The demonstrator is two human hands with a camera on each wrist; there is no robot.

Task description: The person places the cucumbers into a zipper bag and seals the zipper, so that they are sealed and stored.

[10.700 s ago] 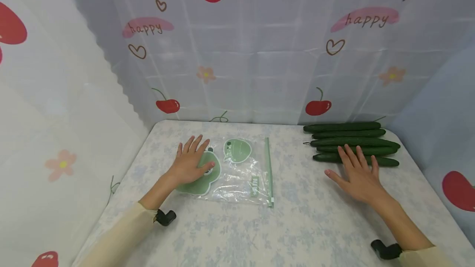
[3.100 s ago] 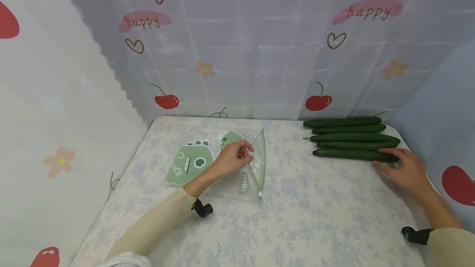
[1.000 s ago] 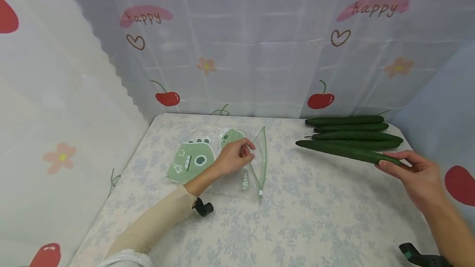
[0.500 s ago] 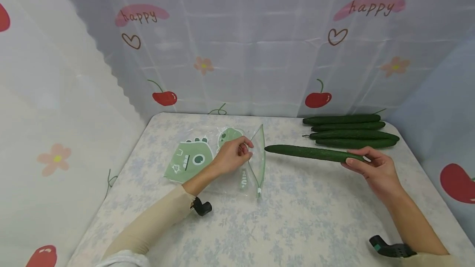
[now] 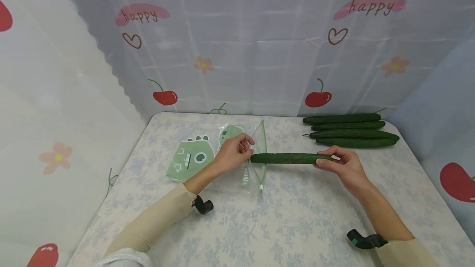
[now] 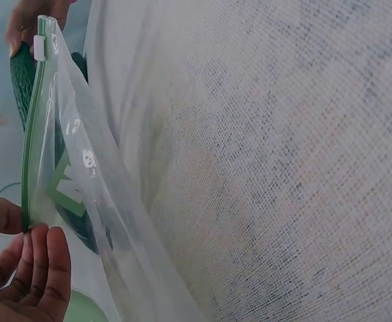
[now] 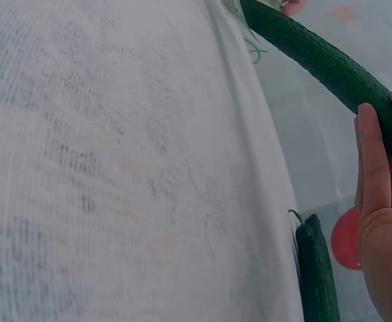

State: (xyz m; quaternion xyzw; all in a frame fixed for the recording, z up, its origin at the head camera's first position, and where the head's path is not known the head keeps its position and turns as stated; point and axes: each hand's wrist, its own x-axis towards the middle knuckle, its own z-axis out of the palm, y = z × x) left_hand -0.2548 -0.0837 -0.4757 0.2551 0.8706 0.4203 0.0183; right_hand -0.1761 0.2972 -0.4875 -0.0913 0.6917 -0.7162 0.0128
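Observation:
A clear zip bag point(image 5: 191, 162) with green cartoon prints lies on the table, its green-edged mouth spread toward the right. My left hand point(image 5: 233, 151) pinches the mouth's rim between thumb and fingers, as the left wrist view shows at the green zip strip point(image 6: 31, 147). My right hand point(image 5: 343, 168) holds a long dark green cucumber point(image 5: 287, 158) by its right end, thumb against fingers. The cucumber lies level, and its left tip is past the strip, within the bag's mouth near my left fingers. Through the plastic, part of the cucumber shows dark in the left wrist view.
Several more cucumbers point(image 5: 352, 133) lie side by side at the table's back right. A white slider point(image 5: 261, 187) sits at the near end of the zip strip. Printed curtains point(image 5: 237, 61) stand behind and beside the flowered tablecloth point(image 5: 282, 226).
The right hand took the nearest cucumber from the row, lifted it, and brought it left to the bag's mouth. Earlier the left hand moved to the mouth, which opened; lately it has stayed still.

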